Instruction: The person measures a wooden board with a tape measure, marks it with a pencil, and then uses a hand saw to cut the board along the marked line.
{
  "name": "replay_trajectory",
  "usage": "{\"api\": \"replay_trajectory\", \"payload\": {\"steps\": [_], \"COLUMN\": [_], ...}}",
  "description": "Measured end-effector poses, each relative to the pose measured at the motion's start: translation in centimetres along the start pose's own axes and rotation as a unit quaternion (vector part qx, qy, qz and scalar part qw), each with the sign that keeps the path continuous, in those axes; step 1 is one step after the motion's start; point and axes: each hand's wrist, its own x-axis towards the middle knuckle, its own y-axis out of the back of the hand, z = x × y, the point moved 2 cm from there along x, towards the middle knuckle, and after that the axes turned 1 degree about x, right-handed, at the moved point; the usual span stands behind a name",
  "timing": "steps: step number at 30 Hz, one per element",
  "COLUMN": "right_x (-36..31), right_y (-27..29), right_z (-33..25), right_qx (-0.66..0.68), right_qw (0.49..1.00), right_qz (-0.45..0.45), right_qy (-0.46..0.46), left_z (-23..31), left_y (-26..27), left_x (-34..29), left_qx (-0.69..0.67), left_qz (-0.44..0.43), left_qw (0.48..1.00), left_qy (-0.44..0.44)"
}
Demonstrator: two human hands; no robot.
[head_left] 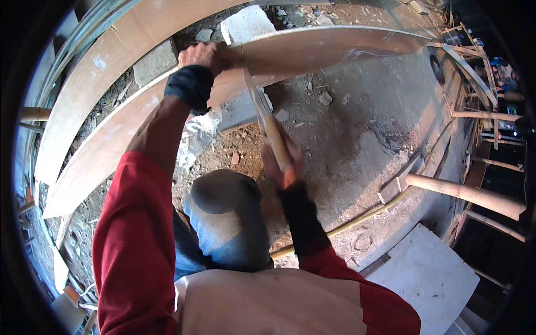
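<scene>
A long, thin wooden board (321, 53) stands on its edge, stretching from the lower left to the upper right. My left hand (201, 56) is closed over its top edge, with a dark band around the wrist. Just right of that hand, a handsaw (270, 127) meets the board at a thin dark line. The saw's narrow blade points away from me, and its wood-coloured rear part runs back to my right hand (274, 162). That hand is wrapped round the saw's handle and is somewhat blurred. My bent knee (229, 206) is below the board.
Another long board (84, 95) lies at the left. Pale blocks (245, 25) sit behind the standing board. Crumpled clear plastic (192, 137) and rubble lie on the dirt floor. Wooden poles (463, 195), a yellow hose (357, 220) and a white panel (424, 273) are at the right.
</scene>
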Motion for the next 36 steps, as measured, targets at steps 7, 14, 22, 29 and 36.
{"api": "replay_trajectory", "payload": {"steps": [7,14,22,29,36], "right_x": [-3.0,3.5,-2.4,-1.4,0.5], "right_y": [3.7,-1.9,2.4,1.0,1.6], "right_z": [-3.3,0.0,-1.8,-1.8,-2.3], "right_qx": [0.068,0.046,0.032,0.069,0.011], "right_qw": [0.996,0.998,0.999,0.994,1.0], "right_qz": [-0.049,0.024,-0.009,-0.031,0.021], "right_qy": [-0.02,0.046,-0.021,-0.076,0.011], "left_z": [1.0,1.8,1.1,0.4,0.3], "left_y": [-0.9,2.0,-0.8,0.3,-2.5], "left_x": [-1.3,-2.1,-1.4,0.2,-0.2], "left_qx": [0.084,-0.026,-0.014,-0.039,-0.038], "left_qz": [-0.075,-0.078,-0.04,-0.083,-0.025], "left_qw": [0.993,0.995,0.999,0.994,0.999], "left_qy": [0.021,0.053,0.018,0.053,0.004]}}
